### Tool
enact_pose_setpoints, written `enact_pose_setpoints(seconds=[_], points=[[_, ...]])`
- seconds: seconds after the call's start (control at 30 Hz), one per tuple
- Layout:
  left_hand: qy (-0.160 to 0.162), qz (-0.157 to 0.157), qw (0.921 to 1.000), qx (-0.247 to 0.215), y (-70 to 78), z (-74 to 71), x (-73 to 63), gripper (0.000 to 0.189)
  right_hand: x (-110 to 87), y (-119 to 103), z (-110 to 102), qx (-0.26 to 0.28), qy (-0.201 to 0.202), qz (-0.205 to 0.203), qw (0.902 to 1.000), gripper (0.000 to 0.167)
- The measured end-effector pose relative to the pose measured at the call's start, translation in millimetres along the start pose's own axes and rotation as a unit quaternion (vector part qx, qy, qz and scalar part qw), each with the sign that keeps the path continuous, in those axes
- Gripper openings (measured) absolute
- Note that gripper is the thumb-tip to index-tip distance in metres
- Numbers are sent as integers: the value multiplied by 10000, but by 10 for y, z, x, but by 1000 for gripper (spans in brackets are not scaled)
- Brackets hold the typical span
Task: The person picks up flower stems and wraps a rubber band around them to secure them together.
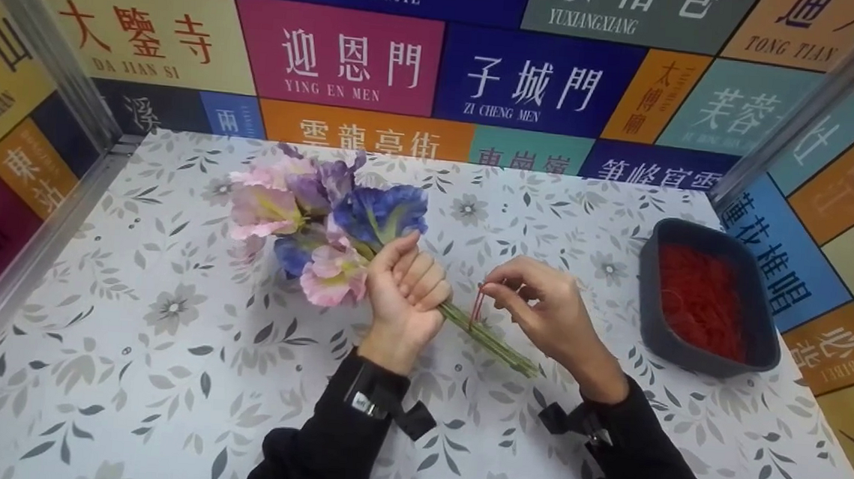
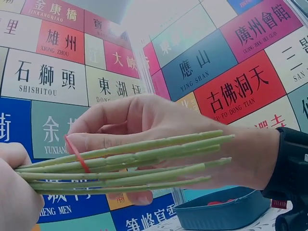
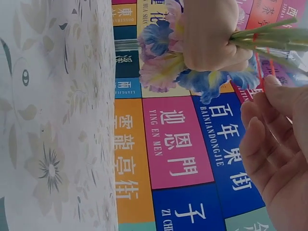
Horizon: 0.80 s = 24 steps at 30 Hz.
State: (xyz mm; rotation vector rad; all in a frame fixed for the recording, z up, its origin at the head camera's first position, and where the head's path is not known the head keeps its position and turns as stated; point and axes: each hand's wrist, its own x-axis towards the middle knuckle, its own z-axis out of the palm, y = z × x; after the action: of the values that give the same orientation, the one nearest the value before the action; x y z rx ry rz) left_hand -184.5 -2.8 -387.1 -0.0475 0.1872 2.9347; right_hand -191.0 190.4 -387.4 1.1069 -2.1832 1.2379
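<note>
While the left hand grips the flowers in the head view, the right hand pinches a band at their stems; right of both, a bin holds red bands. Left wrist: beyond the hands, a sign reads SHISHITOU. Right wrist: a pink sign reads YING EN MEN.

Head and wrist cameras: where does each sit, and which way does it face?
Head: worn on the head, looking forward and down at the flowers; left grip, right grip and black sleeves show.
Left wrist: on that wrist, looking past the stems at the wall; both grips show.
Right wrist: on that wrist, looking across at the flowers; both grips show.
Both wrist views show the red band.
</note>
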Motion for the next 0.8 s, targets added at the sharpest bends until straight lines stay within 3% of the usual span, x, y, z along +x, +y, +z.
enact_pose_setpoints(seconds=[0.1, 0.3, 0.5, 0.67, 0.8], points=[[-65, -55, 10000, -35, 7, 15, -11, 55, -14, 58, -2, 64, -255, 44, 9996, 5], [-367, -123, 9981, -482, 86, 55, -32, 57, -66, 164, 42, 308, -1204, -154, 9921, 9], [-562, 183, 9952, -777, 157, 66, -39, 58, -100, 137, 167, 334, -1597, -222, 9863, 17], [-795, 436, 9913, -957, 175, 33, -24, 58, -129, 40, 317, 844, -1665, 108, 9824, 12], [-901, 705, 9878, -1060, 208, 0, -17, 58, -142, -46, 418, 1445, -1678, 719, 9725, 4]])
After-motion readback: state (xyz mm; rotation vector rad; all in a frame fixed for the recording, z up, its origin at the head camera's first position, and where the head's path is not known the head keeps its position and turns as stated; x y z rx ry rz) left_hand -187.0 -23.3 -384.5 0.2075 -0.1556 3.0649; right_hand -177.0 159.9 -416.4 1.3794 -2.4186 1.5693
